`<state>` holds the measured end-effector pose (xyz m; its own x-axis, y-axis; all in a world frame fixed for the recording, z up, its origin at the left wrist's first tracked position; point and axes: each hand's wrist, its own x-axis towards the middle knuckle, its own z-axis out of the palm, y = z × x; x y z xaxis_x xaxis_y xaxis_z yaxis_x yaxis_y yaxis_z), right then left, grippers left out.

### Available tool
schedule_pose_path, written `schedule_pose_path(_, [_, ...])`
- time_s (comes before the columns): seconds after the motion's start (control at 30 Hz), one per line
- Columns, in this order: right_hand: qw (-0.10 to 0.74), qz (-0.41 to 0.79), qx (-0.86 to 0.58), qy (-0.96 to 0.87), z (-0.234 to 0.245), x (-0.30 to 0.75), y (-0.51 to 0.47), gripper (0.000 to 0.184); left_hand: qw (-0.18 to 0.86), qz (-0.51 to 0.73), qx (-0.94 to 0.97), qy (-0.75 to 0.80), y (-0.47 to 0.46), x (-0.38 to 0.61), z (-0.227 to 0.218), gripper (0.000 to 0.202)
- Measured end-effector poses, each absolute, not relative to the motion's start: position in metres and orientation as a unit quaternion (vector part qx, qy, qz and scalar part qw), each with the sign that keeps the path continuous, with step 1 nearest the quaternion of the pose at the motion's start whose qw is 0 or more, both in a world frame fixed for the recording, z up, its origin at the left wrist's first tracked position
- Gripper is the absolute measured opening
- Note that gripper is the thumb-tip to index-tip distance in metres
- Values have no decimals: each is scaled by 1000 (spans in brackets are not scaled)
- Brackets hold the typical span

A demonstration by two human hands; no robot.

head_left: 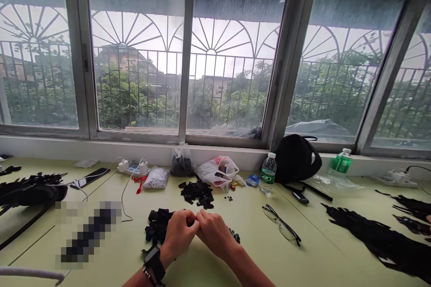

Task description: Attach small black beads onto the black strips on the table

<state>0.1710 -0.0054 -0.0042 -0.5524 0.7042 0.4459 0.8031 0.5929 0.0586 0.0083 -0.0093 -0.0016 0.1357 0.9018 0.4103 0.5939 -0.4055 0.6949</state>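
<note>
L hand (180, 233) & R hand (215, 233) meet, fingers (191, 219) curled, any hold hidden, by pile of small black pieces (158, 226) on pale green counter (296, 264).

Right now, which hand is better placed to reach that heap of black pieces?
Probably the left hand: it sits right against the heap of black pieces, while the right hand lies beyond it, nearer a few small black bits.

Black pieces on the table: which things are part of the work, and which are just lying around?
Part of the work: the left hand, the right hand, the heap of black pieces, the farther heap of black pieces, the small black beads.

Just lying around: the glasses, the water bottle, the phone.
</note>
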Motion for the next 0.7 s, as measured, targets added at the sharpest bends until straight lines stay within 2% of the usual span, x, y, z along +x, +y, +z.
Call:
schedule_pose_path(0.23, [186, -135, -441, -868, -4, 169, -6, 15, 208, 413, 732, 501, -6, 7, -3, 20])
schedule_pose_path(0.7, [171, -135, -450, -866, -5, 170, -8, 17, 255, 433, 726, 469, -1, 8, -6, 21])
